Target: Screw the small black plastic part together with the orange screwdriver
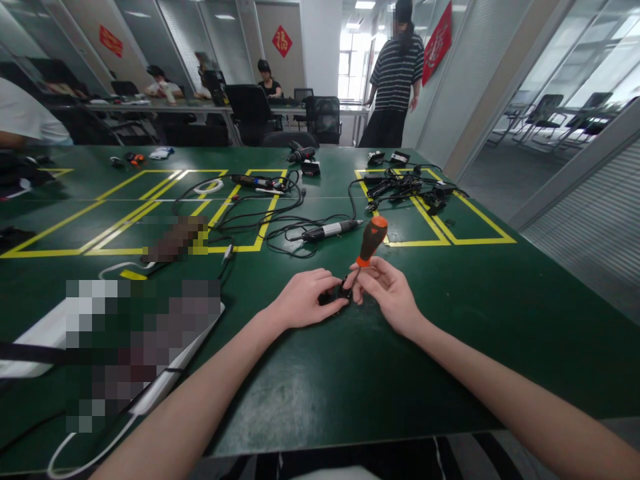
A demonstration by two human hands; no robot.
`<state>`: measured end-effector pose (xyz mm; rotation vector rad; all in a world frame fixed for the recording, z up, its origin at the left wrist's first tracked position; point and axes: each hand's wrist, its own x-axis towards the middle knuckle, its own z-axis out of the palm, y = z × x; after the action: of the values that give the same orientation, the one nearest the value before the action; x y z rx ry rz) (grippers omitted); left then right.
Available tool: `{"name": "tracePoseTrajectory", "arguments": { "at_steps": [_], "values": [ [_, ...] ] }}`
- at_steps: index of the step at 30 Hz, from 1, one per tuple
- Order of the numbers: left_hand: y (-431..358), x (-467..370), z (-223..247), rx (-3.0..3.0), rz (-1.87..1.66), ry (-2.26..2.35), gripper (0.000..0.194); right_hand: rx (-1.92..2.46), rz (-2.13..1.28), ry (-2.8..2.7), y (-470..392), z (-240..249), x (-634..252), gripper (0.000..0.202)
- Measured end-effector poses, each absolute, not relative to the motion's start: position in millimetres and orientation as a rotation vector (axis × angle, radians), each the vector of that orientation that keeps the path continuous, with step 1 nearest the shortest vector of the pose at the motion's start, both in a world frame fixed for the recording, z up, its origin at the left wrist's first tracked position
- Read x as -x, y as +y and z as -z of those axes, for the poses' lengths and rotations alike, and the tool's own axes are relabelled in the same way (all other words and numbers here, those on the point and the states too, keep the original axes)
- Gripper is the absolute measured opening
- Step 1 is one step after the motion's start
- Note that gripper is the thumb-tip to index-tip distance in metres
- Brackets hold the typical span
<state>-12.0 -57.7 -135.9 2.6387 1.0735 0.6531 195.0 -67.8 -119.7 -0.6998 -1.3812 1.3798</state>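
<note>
My left hand [311,298] is closed round a small black part [344,289] on the green table [300,387]. Beside it, my right hand [389,293] grips an orange and black screwdriver [374,241] near its collar, fingers bent about the shaft. The screwdriver stands tilted, handle up, and its shaft runs down toward the black part. Fingers hide the tip and much of the part.
Beyond my hands lie a grey electric screwdriver [331,231], tangled black cables [405,187] and a power drill [301,153]. Yellow tape [257,235] marks the table. A blurred-out object with a white edge [165,387] is at the left. A person [397,73] stands at the back.
</note>
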Motion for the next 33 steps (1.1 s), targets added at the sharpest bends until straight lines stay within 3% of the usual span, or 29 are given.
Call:
{"name": "tracePoseTrajectory", "arguments": {
  "at_steps": [33],
  "values": [
    [-58.1, 12.0, 136.0, -2.633, -0.645, 1.100, 0.025, 0.743, -1.325, -1.389, -64.4, 123.0, -195.5, 0.028]
  ]
}}
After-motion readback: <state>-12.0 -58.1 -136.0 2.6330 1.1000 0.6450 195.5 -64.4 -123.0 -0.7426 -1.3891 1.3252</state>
